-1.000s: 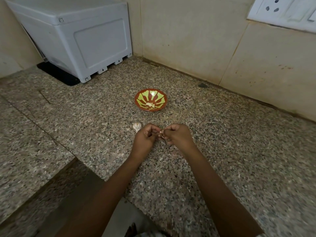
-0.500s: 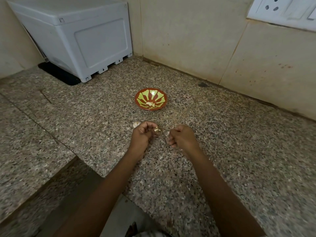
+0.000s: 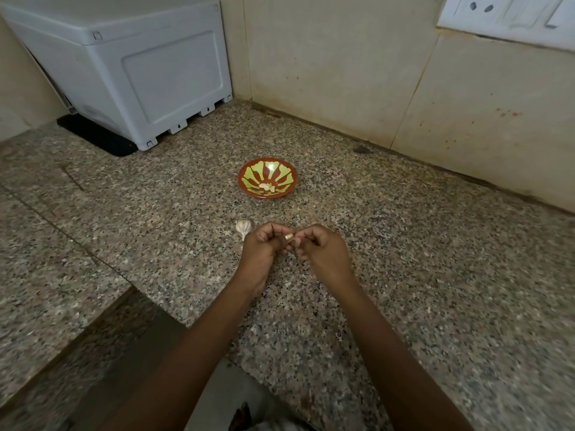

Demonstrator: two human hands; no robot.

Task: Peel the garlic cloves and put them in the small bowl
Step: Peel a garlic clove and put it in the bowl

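Garlic clove (image 3: 288,236), yellowish, seen only as a small patch between the fingertips of both hands, held above the tabletop (image 3: 435,259) on the near side of the small bowl (image 3: 281,195). The left hand (image 3: 263,247) has its fingers (image 3: 270,229) curled round the clove. The right hand (image 3: 323,250) meets it from the other side, with its fingers (image 3: 306,237) bent and pinching at the clove's exposed end. Most of the clove is covered by the fingers, so how much skin remains on it cannot be made out.

The small bowl, red-brown with yellow-green petal markings, stands upright on the speckled granite. It holds a few pale pieces (image 3: 268,187) at its bottom; their number is hard to tell. A whitish garlic piece with a short stalk (image 3: 243,227) lies on the tabletop nearer than the bowl and slightly to its left, just beside the left hand's knuckles and partly hidden by them.

Far to the left of the bowl and behind it, a grey plastic box (image 3: 140,66) sits on a black mat (image 3: 96,135); its top is cut off by the frame edge. Above and to the right of the bowl, a white socket plate (image 3: 510,14) on the tiled wall is likewise cut off. A small dark fleck (image 3: 361,149) lies where wall meets tabletop, to the right of and behind the bowl; what it is cannot be told.
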